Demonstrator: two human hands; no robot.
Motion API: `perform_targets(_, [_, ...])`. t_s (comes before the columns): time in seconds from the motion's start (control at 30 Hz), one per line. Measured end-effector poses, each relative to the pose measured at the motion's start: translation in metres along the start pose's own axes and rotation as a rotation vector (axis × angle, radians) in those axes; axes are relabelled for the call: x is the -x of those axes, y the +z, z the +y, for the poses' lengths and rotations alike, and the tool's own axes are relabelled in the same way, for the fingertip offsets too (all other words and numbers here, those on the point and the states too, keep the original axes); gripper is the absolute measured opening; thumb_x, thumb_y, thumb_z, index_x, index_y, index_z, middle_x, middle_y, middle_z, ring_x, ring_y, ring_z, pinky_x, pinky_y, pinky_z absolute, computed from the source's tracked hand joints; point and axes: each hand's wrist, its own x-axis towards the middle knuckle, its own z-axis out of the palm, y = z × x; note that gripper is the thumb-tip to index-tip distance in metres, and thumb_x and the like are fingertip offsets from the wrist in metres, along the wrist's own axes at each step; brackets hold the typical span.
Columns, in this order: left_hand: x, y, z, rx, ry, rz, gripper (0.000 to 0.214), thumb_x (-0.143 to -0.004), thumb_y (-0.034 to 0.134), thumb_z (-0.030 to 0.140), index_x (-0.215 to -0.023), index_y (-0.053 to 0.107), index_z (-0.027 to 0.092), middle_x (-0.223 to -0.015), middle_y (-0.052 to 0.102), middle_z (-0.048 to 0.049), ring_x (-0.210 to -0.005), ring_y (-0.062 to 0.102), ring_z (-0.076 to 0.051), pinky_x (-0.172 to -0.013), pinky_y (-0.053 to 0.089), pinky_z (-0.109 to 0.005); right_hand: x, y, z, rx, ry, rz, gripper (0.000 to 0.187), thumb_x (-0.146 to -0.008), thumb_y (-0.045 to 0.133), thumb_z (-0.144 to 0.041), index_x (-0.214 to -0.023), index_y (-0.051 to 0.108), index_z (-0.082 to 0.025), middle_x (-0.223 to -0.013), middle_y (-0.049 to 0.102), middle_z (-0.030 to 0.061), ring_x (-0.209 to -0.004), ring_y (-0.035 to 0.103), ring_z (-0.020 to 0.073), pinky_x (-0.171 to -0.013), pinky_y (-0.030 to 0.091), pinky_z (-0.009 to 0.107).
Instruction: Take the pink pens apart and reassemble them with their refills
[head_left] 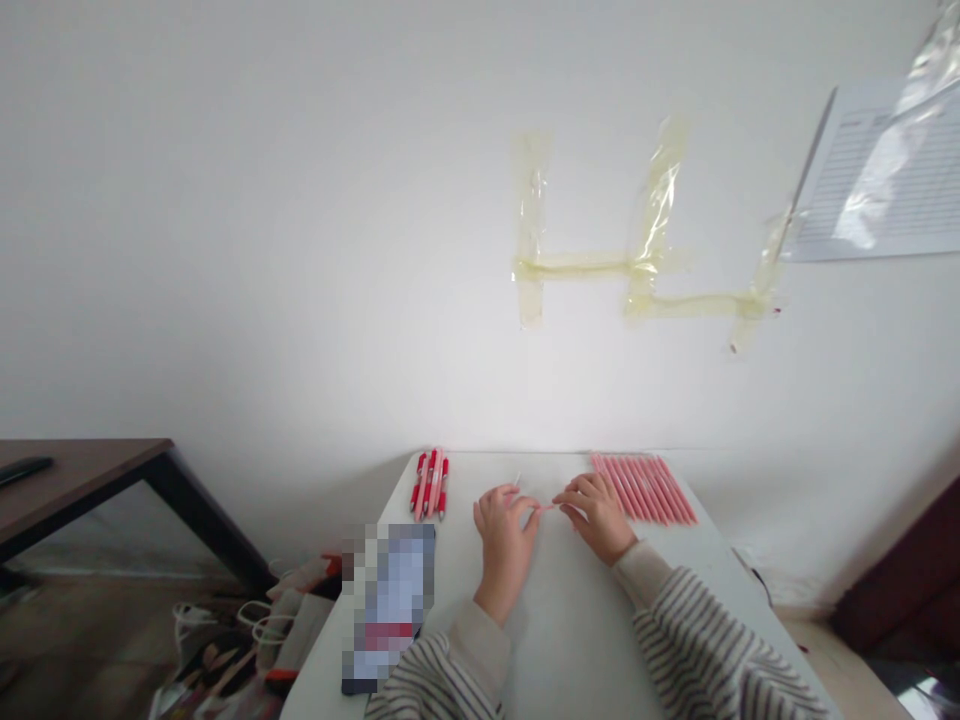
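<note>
Near the far edge of the white table, my left hand [504, 515] pinches one end of a thin pink pen part [547, 507]. My right hand [596, 508] pinches its other end, so it spans the small gap between my fingertips. A thin whitish stick [517, 479] pokes up just behind my left fingers; whether that hand holds it I cannot tell. To the right, a neat row of slim pink pens [645, 490] lies side by side, close to my right hand. Several red-and-pink pens [430, 484] are bunched at the table's far left corner.
The white table [577, 640] stands against a wall with yellowed tape [585, 268] and a taped paper sheet [877, 180]. A blurred-out flat item [394, 600] lies along the left edge. Bags and loose items [255, 640] are piled on the floor beside a dark table [90, 470].
</note>
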Motion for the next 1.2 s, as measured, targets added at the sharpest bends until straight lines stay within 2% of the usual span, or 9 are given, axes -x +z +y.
perform_targets(0.27, [-0.0001, 0.0007, 0.0011, 0.021, -0.005, -0.01, 0.009, -0.083, 0.068, 0.032, -0.087, 0.077, 0.033, -0.114, 0.061, -0.0038, -0.116, 0.05, -0.024, -0.109, 0.034, -0.048, -0.0006, 0.0005, -0.0021, -0.027, -0.003, 0.016, 0.015, -0.091, 0.064, -0.024, -0.101, 0.075, -0.029, -0.094, 0.073, 0.0048, -0.1, 0.059, 0.0246, -0.093, 0.045, 0.045])
perform_targets(0.53, [-0.0003, 0.0007, 0.0013, 0.012, 0.008, -0.019, 0.009, -0.082, 0.07, 0.03, -0.086, 0.077, 0.034, -0.113, 0.061, -0.0032, -0.116, 0.05, -0.023, -0.108, 0.036, -0.047, 0.001, 0.0074, -0.0014, -0.127, 0.03, 0.024, 0.021, -0.088, 0.062, -0.015, -0.1, 0.075, -0.027, -0.095, 0.074, 0.0055, -0.103, 0.059, 0.0248, -0.093, 0.047, 0.045])
perform_targets(0.93, [-0.0006, 0.0027, -0.0002, 0.023, 0.022, -0.03, 0.008, -0.082, 0.07, 0.03, -0.087, 0.077, 0.032, -0.114, 0.061, -0.0035, -0.116, 0.051, -0.024, -0.108, 0.037, -0.047, 0.0001, 0.007, -0.0016, -0.065, 0.067, 0.027, 0.008, -0.092, 0.065, -0.028, -0.09, 0.073, -0.028, -0.094, 0.072, 0.0033, -0.102, 0.058, 0.0244, -0.096, 0.041, 0.046])
perform_targets(1.2, [-0.001, 0.0006, 0.0005, 0.027, 0.039, -0.025, 0.008, -0.083, 0.069, 0.03, -0.086, 0.077, 0.032, -0.113, 0.061, -0.0036, -0.115, 0.05, -0.023, -0.107, 0.038, -0.046, -0.0008, 0.0044, -0.0042, -0.063, 0.067, 0.004, 0.007, -0.091, 0.067, -0.027, -0.089, 0.073, -0.028, -0.095, 0.071, 0.0025, -0.101, 0.057, 0.0242, -0.096, 0.042, 0.045])
